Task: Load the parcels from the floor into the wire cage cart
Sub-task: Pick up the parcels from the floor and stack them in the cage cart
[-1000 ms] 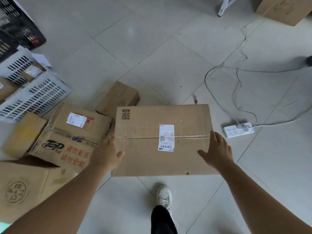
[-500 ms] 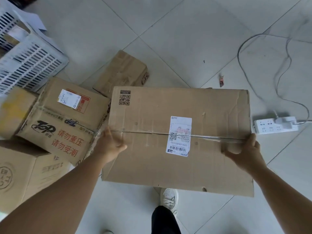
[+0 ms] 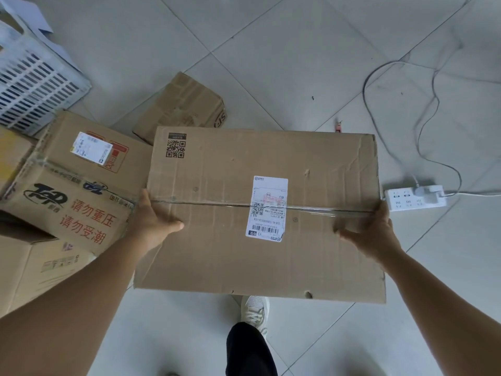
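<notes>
Parcel — wide, creased brown carton, taped seam, white label — gripped at both ends by hands.

Large flat cardboard box, taped across its middle, white shipping label on top, printed square code at one corner. Left hand grips its left edge, right hand its right edge, thumbs on top. To the left, a stack of printed cartons; behind, a small creased box. White slotted crate at upper left. White power strip with cable on tiled floor. One white shoe below.
</notes>
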Demonstrator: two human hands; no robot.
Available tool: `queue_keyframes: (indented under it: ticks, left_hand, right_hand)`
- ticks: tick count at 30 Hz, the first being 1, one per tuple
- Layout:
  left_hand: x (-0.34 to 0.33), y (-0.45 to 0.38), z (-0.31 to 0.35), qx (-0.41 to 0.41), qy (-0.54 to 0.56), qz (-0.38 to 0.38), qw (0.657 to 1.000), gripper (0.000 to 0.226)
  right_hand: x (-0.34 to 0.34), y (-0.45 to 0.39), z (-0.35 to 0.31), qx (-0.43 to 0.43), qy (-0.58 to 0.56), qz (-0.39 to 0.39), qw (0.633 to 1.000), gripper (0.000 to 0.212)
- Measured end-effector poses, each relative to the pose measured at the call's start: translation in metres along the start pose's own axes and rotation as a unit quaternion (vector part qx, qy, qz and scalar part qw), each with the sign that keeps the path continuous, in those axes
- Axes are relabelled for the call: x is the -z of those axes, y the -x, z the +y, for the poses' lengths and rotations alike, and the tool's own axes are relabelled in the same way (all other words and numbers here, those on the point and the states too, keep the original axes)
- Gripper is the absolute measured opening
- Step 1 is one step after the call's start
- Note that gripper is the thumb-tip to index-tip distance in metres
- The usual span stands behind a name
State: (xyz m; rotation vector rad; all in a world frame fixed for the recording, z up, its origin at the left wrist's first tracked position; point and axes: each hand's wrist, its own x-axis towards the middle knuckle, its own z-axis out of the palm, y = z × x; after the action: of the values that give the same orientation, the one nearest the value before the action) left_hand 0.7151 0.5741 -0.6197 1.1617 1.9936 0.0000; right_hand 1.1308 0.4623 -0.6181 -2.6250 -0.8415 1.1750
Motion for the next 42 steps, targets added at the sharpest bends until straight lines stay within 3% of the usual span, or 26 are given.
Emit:
queue_keyframes:
  ticks: [7, 11, 20, 25, 28, 34, 38, 42]
  left_hand:
    - [0.061, 0.055, -0.024, -0.011, 0.044, 0.043, 0.998, 0.106]
    - [0.113, 0.099, -0.051, -0.020, 0.090, 0.077, 0.993, 0.091]
    - [0.232, 0.219, -0.129, -0.031, 0.177, 0.182, 0.967, 0.107]
    - [0.297, 0.284, -0.194, -0.011, 0.198, 0.251, 0.948, 0.103]
    - [0.331, 0.318, -0.235, 0.011, 0.215, 0.278, 0.936, 0.113]
    - [0.383, 0.404, -0.290, 0.048, 0.238, 0.344, 0.907, 0.084]
    - [0.410, 0.446, -0.334, 0.098, 0.269, 0.387, 0.876, 0.099]
    - [0.432, 0.487, -0.376, 0.145, 0.287, 0.422, 0.848, 0.101]
  right_hand:
    - [0.020, 0.052, -0.040, 0.071, -0.001, 0.005, 0.997, 0.110]
    - [0.031, 0.108, -0.077, 0.119, 0.004, 0.016, 0.993, 0.102]
    - [0.037, 0.247, -0.157, 0.245, 0.012, 0.018, 0.969, 0.090]
    - [0.026, 0.328, -0.197, 0.306, 0.026, 0.011, 0.952, 0.087]
    - [0.015, 0.372, -0.220, 0.344, 0.014, -0.010, 0.939, 0.086]
    - [-0.011, 0.460, -0.275, 0.429, 0.042, -0.054, 0.901, 0.095]
    - [-0.036, 0.517, -0.319, 0.478, 0.066, -0.091, 0.871, 0.098]
    - [-0.067, 0.565, -0.357, 0.519, 0.073, -0.134, 0.841, 0.098]
